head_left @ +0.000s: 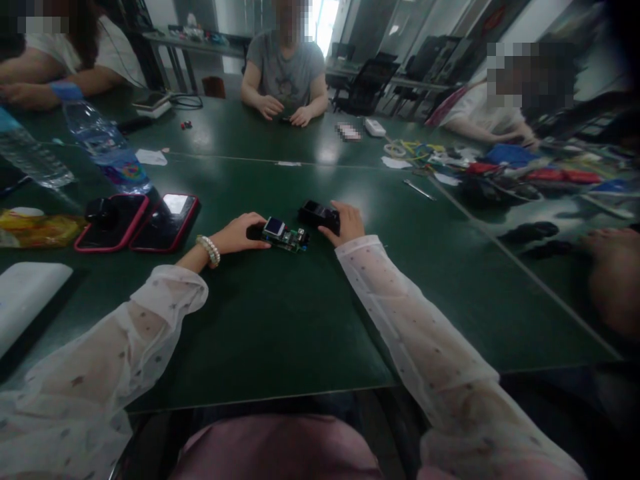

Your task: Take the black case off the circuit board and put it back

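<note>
Near the middle of the green table (280,320), my left hand (243,233) grips the left end of a small green circuit board (287,239) that carries a little square screen (275,227). A dark part shows between the thumb and fingers, too dim to make out. To its right, my right hand (349,223) is closed around the right end of a black plastic case (319,215). Board and case lie close together, the case slightly farther from me. Thin white sleeves cover both my forearms.
Two red-edged phones (165,223) lie at the left, by water bottles (107,150) and a white box (30,293). A tangle of cables (420,152) and a thin metal tool (420,190) lie to the right. A person (285,73) sits opposite; others sit at both sides.
</note>
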Tool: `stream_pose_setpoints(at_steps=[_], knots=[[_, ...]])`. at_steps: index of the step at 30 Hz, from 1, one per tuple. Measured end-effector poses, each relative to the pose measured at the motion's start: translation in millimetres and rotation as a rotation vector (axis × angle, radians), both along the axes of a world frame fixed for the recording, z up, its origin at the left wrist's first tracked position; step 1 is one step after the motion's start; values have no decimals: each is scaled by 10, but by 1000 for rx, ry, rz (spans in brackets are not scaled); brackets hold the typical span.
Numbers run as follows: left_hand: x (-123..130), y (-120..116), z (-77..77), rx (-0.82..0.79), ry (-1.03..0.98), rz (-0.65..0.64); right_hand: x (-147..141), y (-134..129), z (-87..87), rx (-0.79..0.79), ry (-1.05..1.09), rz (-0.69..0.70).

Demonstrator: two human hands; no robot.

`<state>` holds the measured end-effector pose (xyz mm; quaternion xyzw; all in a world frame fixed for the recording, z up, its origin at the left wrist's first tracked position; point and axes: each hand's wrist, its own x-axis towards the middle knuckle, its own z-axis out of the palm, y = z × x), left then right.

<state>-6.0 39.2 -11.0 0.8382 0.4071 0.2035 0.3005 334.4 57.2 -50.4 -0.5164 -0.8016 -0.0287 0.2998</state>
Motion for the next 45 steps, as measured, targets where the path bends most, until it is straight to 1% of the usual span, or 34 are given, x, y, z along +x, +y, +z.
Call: stream_pose_setpoints(at_steps=[3, 6, 8, 11, 14, 17, 19, 22, 26, 29, 32, 39, 45], knots=[[-6, -2, -7, 6, 0, -4, 4, 39, -33, -19, 35, 10], [-14, 3, -23, 4, 1, -10, -21, -34, -37, -13, 111, 11], [-16, 6, -36, 7, -4, -4, -90, -128, 7, 21, 176, 12], [-11, 4, -54, 31, -3, 13, -278, -305, 137, 78, 264, 6], [-6, -4, -64, 47, 4, 26, -500, -478, 261, 88, 288, 86], [-5, -9, -72, 45, -12, 26, -669, -589, 308, 65, 309, 209], [-6, -7, -80, 49, -23, 30, -736, -614, 306, 52, 314, 254], [1, -5, -87, 36, -34, 51, -781, -594, 282, 32, 288, 284], [21, -25, -68, 41, -25, 56, -796, -550, 196, -24, 157, 342], [29, -50, -42, 43, -15, 62, -796, -559, 114, -63, 102, 326], [27, -60, -26, 36, 19, 57, -785, -594, 71, -67, 110, 303], [24, -39, -48, 79, 30, 55, -765, -614, 70, -55, 113, 303], [41, -50, -24, 78, 41, 54, -746, -582, 80, -40, 113, 323]])
